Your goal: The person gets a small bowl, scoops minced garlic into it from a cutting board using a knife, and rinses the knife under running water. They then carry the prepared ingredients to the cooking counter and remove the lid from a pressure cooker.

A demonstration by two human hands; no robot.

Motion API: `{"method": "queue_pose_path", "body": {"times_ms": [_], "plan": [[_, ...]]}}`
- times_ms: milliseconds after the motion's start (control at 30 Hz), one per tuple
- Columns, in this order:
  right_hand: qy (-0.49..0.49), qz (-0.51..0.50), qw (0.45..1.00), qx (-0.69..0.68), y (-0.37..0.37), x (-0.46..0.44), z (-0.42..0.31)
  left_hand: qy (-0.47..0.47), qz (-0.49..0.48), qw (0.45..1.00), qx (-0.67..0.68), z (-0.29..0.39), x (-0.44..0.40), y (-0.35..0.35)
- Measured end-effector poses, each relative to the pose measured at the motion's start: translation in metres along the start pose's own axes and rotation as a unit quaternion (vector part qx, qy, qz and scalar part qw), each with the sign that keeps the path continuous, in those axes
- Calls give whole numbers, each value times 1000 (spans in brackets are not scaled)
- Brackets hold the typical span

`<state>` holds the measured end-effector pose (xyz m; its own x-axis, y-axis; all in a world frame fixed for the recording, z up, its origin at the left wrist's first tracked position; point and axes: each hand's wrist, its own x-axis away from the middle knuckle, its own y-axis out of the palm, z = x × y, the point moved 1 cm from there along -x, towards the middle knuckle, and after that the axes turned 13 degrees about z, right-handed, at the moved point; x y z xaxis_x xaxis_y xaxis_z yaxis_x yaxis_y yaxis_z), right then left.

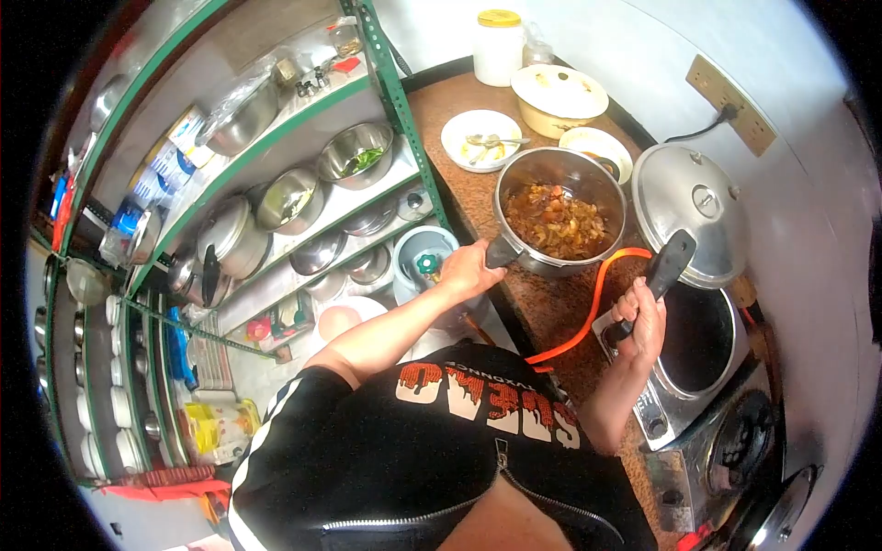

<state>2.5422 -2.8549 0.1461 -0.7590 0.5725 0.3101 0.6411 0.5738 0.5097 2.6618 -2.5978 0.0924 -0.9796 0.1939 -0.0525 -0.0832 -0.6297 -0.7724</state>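
Observation:
A steel pressure cooker (511, 204) stands on the brown counter with chunky brown cooked food (560, 225) inside. My left hand (469, 269) is closed around its short black handle (502, 252). My right hand (640, 317) grips a long black handle (672, 261) that meets the edge of the round steel pressure cooker lid (675, 197). The lid is tilted up to the right of the cooker, its top side with the central knob facing me. An orange hose (595, 308) runs over the counter between my two hands.
Behind the cooker are a white plate (455, 138) with a spoon, a cream lidded pot (558, 92) and a white jar (497, 55). A gas stove (650, 404) sits at right. Green-framed shelves (404, 119) with steel bowls stand left, near a gas cylinder (413, 241).

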Motion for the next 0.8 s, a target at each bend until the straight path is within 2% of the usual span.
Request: {"method": "queue_pose_path", "body": {"times_ms": [367,500,533,633,667,733,800], "plan": [[57,-70,996,13,15,6,18,-13,-4,1000,-15,4,5,2],[92,-115,988,39,21,2,29,-1,37,998,-57,0,6,16],[90,-135,985,59,17,-4,36,-50,-14,996,-74,12,7,7],[99,-169,972,131,21,-7,43,-41,3,999,-27,8,14,12],[104,-217,963,118,29,-4,45,-29,19,999,-2,-6,7,30],[157,-242,949,130,27,-22,59,-26,44,998,40,5,18,8],[204,-271,932,131,27,-24,65,-16,94,995,20,-1,17,26]]}}
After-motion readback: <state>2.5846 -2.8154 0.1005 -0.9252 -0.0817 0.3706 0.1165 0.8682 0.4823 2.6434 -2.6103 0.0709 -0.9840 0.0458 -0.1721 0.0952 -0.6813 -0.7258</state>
